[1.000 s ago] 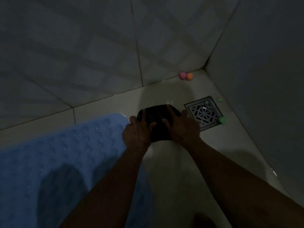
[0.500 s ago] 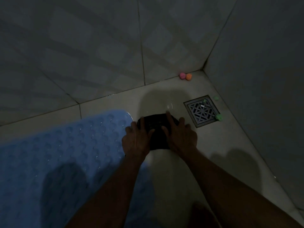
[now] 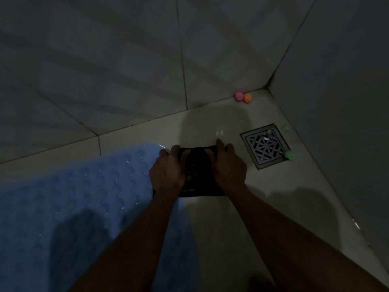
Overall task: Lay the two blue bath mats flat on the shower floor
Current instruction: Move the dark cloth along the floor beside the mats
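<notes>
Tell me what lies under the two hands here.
Both the left hand and right hand press on a small dark textured item lying on the shower floor. Its middle shows; its sides are covered by the hands.

A blue bubbled bath mat (image 3: 69, 197) was spread flat on the shower floor (image 3: 210, 224). A small dark mat (image 3: 199, 171) was laid just beside it.
</notes>
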Demonstrator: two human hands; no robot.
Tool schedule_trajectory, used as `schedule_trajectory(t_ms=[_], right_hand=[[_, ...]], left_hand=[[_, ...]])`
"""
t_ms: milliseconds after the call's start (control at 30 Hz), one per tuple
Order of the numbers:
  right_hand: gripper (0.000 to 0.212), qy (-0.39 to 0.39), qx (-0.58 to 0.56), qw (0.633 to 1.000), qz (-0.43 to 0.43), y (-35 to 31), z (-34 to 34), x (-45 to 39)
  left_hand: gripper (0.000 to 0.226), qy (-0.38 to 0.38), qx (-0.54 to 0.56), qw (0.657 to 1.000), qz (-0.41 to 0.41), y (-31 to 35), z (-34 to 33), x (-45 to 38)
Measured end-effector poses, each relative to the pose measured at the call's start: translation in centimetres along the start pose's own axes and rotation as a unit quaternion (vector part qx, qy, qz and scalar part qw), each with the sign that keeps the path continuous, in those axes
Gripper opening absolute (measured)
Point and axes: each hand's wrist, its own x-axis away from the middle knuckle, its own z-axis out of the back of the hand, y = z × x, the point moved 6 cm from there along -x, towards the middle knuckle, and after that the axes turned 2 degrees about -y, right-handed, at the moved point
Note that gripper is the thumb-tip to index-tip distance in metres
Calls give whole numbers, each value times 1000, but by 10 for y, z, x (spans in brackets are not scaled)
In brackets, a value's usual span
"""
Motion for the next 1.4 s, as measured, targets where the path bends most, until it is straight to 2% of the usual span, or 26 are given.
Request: schedule_trajectory(t_ms=[200,300,467,633,867,967,1067,1133,1300,1400], right_hand=[[49,33,-2,999,17,-21,9,-19],[48,49,-7,999,13,-32,20,-22],[45,75,-26,997,11,-72,78,-4],[43,80,-40,996,31,-134,173,48],[40,158,-10,981,108,-230,342,129],[41,159,-2,980,117,-277,424,165],[44,127,-36,986,103,-321,505,201],[36,134,-51,984,104,-346,560,219],[32,223,-63,960,160,-400,686,251],[42,271,-80,941,188,-416,755,262]], left_hand=[[33,17,28,999,-3,-9,16,-25],[36,24,63,998,13,-17,32,-28],[39,34,94,995,22,-15,103,-14],[41,55,113,992,24,-8,218,33],[39,148,68,986,-32,20,409,108],[40,139,84,986,-35,32,499,139],[44,123,101,987,-38,47,594,167],[42,118,124,985,-36,60,655,181],[37,166,130,977,-39,101,788,206],[34,204,126,969,-65,131,848,220]])
